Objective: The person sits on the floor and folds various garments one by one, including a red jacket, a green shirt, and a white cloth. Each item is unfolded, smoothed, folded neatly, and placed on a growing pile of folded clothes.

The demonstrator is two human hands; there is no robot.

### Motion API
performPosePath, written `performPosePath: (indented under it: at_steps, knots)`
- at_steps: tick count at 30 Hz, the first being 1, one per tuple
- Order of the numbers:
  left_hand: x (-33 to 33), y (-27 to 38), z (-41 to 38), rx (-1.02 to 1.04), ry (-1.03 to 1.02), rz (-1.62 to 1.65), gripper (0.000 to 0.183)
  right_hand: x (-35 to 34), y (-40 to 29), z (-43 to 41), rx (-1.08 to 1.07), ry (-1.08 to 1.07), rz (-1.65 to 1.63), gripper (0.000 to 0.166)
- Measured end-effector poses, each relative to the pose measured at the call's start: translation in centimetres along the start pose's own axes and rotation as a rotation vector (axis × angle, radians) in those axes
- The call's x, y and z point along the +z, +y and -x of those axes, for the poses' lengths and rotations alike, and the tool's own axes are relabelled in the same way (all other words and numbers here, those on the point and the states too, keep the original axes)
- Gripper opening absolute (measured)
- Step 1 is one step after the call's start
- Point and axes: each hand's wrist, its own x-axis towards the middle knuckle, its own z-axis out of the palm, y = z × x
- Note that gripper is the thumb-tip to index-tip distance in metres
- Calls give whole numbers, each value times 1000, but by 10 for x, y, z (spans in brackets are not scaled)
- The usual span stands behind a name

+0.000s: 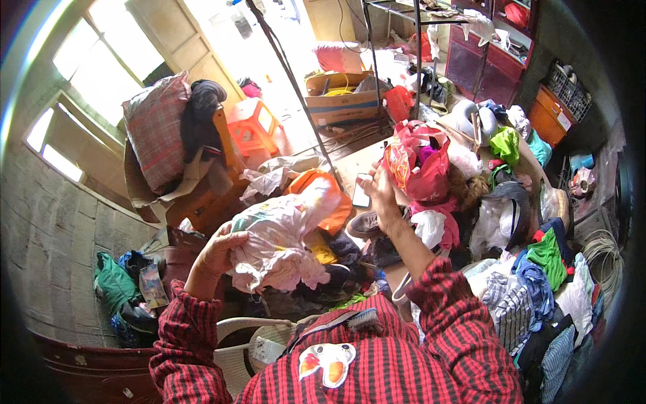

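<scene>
My left hand (218, 251) grips the edge of a crumpled pale pink garment (275, 237) with faint coloured patches. The cloth hangs in front of me, and its far end is blurred. Nothing shows in my right hand (381, 194), raised with its fingers apart. Right beside those fingers is a smartphone (361, 198) with a bright screen; whether they touch it I cannot tell. A red plastic bag (424, 171) stands just beyond my right hand. Below my wrist lies a dark shoe (364, 224). Behind the garment is an orange cloth or bag (330, 222).
Heaped clothes (515, 298) lie at my right. A plaid bag (159, 134) rests in a carton at the left. Farther off are an orange plastic stool (252, 123), a cardboard box (343, 108) and a metal rack (418, 65). A white woven chair (237, 328) is close below.
</scene>
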Motion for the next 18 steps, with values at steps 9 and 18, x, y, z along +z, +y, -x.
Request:
performPosePath:
  at_steps: [9, 18]
  knots:
    - [0, -10, 3, 39, 131, 101, 38, 50, -3, 95, -174, -586, 523, 30]
    - [11, -25, -6, 186, 171, 258, 38, 58, -1, 79, -355, -650, 531, 75]
